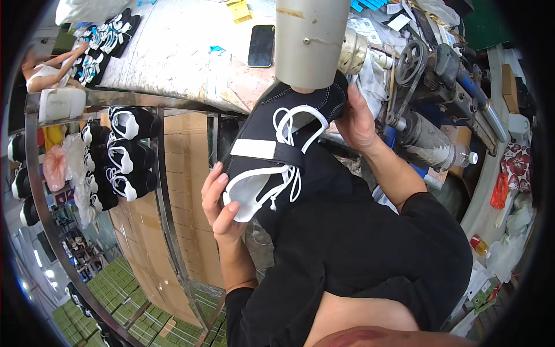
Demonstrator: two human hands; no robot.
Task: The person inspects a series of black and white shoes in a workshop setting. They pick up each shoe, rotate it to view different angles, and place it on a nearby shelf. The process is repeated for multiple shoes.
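A black shoe upper (254,130) with white edging, white cord loops and a white patch on its strap lies stretched out between my hands. My left hand (222,202) grips its white-lined end, thumb on the inside and fingers along the outer edge. At the far end, my right hand (359,120) holds the black side, the thumb up against it and the other fingers partly hidden behind. Right over that far end stands the pale cylindrical head of a machine (312,43); where the two meet is partly hidden.
A phone (261,46) and yellow packet (239,10) lie on the stained white table (167,52). To the left, a metal rack (165,208) carries several black-and-white shoes (130,156). A handwheel (411,61) and plastic bottle (436,147) are at right. Another person (49,72) handles shoes at far left.
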